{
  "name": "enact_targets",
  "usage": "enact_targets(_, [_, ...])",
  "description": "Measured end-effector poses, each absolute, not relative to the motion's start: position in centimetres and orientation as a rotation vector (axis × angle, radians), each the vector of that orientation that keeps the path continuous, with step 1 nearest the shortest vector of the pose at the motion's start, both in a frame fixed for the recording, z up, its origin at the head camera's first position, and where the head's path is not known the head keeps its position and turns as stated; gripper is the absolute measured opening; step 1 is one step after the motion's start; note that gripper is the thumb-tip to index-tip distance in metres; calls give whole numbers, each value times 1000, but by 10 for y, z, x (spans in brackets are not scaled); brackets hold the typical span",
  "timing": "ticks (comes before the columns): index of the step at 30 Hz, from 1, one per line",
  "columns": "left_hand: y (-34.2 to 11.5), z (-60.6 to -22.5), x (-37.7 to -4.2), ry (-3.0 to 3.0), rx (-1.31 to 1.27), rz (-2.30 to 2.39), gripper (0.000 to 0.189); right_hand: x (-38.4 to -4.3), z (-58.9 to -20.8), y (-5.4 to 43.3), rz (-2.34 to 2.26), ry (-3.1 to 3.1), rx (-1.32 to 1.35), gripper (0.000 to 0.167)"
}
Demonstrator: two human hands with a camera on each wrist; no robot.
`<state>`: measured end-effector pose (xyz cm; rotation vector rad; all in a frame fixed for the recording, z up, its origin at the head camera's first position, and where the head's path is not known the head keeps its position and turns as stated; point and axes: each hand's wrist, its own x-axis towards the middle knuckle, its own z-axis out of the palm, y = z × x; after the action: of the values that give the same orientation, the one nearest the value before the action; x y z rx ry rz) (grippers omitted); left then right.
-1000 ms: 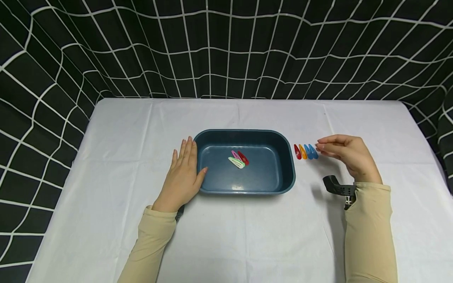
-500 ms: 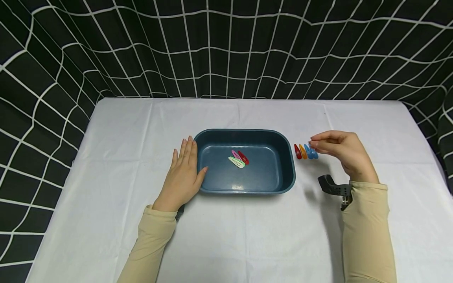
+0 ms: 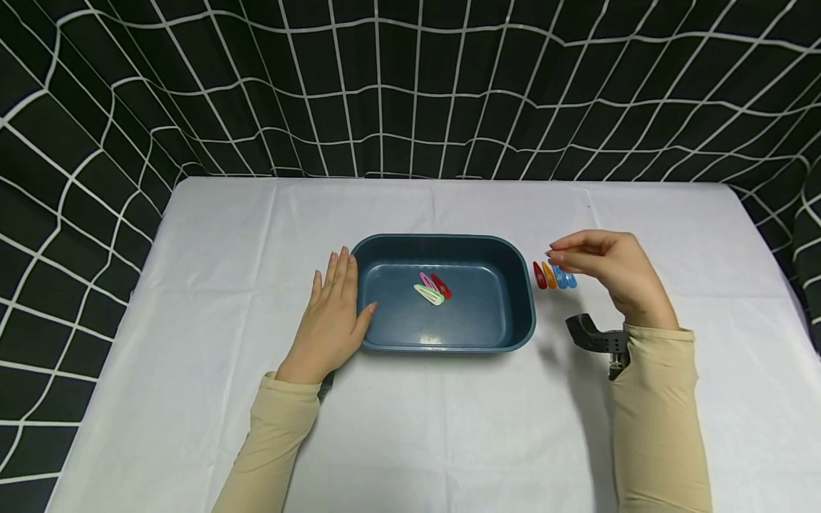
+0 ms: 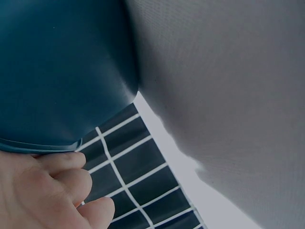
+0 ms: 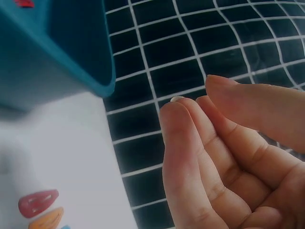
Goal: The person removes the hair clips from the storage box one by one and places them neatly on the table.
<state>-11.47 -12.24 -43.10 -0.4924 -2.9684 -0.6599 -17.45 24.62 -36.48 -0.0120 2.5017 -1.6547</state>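
Observation:
My left hand (image 3: pixel 330 320) lies with straight fingers along the left side of a dark blue tray (image 3: pixel 462 324), its thumb over the rim. Inside the tray, a pink hair clip (image 3: pixel 426 281), a red hair clip (image 3: pixel 441 286) and a light green hair clip (image 3: pixel 428 294) lie close together. Right of the tray, a red clip (image 3: pixel 539 275), an orange clip (image 3: pixel 549 276) and two blue clips (image 3: pixel 561 278) form a row. Above the blue ones hovers my right hand (image 3: pixel 618 274), partly covering them. The right wrist view shows its thumb and fingers (image 5: pixel 178 129) apart, holding nothing.
A white cloth (image 3: pixel 398 427) covers the table. Black drapes with a white grid (image 3: pixel 417 85) rise behind and at both sides. A black strap mount (image 3: pixel 596 336) sits on the right wrist.
My right hand has moved left and slightly away from me, from beside the row of clips to above the blue ones. The left hand, tray and clips have stayed put.

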Motion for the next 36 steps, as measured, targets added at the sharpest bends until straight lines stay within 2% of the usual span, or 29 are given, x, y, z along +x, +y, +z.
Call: enact_targets(36, [-123, -433, -115, -2960, -501, -653, 70, -182, -353, 189, -1578, 2424, -176, 30])
